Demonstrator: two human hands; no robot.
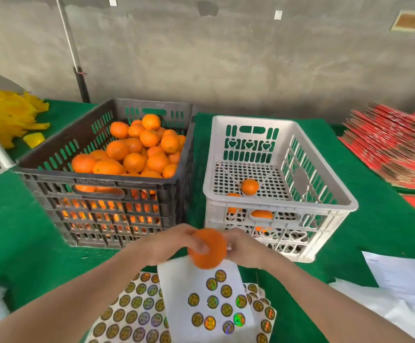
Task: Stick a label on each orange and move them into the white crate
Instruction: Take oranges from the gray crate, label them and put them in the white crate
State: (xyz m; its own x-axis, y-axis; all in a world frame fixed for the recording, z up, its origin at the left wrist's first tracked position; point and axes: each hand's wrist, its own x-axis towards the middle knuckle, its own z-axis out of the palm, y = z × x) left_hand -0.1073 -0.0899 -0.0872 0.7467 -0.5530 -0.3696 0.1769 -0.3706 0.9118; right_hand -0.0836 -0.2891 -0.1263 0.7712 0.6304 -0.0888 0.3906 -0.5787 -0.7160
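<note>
Many round, shiny gold stickers [212,301] sit on a white paper sheet [176,280] closest to the person. The marks on them are too small to read. More sticker sheets [132,315] lie under it, spread out on the green table cloth [16,231]. To the right lie white papers [399,273] with faint print, too blurry to read.

Just above the top sheet, both hands hold one round, bright orange [210,253]. The left hand [174,243] wraps it from the left, with the thumb across the front. The right hand [244,246] has its fingers curled against the right side. Something small and shiny shows at those fingers, but I cannot tell what it is.

Behind the left hand stands a black plastic crate [97,180] with slots in its walls. It holds a big pile of oranges [133,154]. Just beside it, on the right, stands the white plastic crate [300,206], with little heart shapes cut in its walls. A few loose oranges [250,186] lie on its floor. One is near the middle. The others are close to the near wall and show through the holes.

Farther back, a heap of yellow pieces [8,115] lies on the left. Stacks of flat red card [394,149] lie on the right. A thin pole [82,87] leans by the grey wall [226,58].
</note>
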